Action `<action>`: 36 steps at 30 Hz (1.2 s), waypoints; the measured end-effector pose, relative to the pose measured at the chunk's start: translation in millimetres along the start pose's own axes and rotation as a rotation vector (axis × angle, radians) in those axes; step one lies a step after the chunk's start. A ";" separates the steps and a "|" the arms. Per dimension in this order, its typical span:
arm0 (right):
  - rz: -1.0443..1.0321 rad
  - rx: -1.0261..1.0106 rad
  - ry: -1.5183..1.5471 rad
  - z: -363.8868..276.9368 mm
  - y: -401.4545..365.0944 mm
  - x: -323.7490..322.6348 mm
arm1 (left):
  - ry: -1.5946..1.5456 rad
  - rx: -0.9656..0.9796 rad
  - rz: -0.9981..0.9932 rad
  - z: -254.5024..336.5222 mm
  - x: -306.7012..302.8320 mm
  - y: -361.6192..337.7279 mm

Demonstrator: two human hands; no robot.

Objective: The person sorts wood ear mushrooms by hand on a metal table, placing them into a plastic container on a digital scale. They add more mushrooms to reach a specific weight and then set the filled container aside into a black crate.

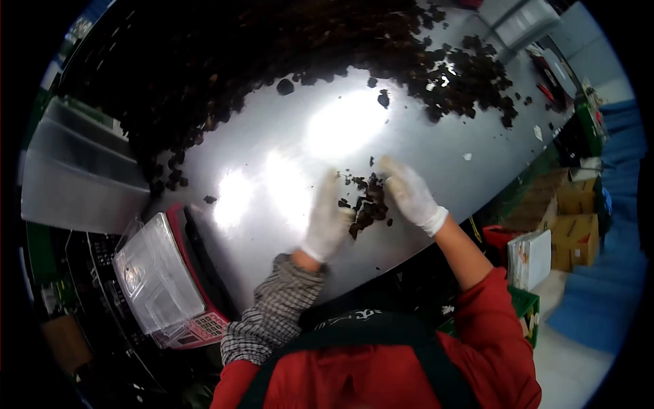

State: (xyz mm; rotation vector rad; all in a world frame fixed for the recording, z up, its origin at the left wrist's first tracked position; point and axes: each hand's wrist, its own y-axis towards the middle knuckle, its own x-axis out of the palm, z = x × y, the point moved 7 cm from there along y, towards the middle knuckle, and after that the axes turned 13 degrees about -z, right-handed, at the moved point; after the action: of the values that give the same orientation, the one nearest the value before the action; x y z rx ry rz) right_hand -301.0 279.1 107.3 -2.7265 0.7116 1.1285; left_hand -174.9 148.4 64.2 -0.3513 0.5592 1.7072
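Observation:
Dark brown, flaky pieces (370, 204) lie in a small heap on the shiny metal table (272, 129), between my two white-gloved hands. At the left side of the heap is my left hand (328, 221), fingers stretched forward and somewhat blurred. My right hand (411, 196) is at the heap's right side, its fingers extended and the fingertips blurred. Neither glove shows anything held. A much larger dark pile (272, 48) of similar pieces covers the far part of the table.
A red scale (163, 279) with clear plastic containers on top stands at the left, near a translucent bin (82, 177). Another clear bin (521, 24) is at the far right. Cardboard boxes (575, 238) and a green crate (524, 310) stand beyond the right edge.

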 end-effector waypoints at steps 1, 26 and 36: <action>0.063 -0.004 -0.120 -14.6 -7.7 -8.2 | -0.132 -0.072 0.024 -13.9 -13.9 -5.9; 0.363 0.564 -0.631 -30.2 -157.4 -11.5 | -0.294 0.232 -0.299 83.5 5.8 105.3; -0.200 0.331 -0.462 -36.0 47.9 139.1 | 0.735 -0.303 0.005 -126.0 -114.3 -18.6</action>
State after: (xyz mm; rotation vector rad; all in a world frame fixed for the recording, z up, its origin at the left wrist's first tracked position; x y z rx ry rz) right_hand -214.4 174.1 40.9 -2.1022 0.4907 1.3764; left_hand -141.6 -12.1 15.1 -1.2217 0.8224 1.6417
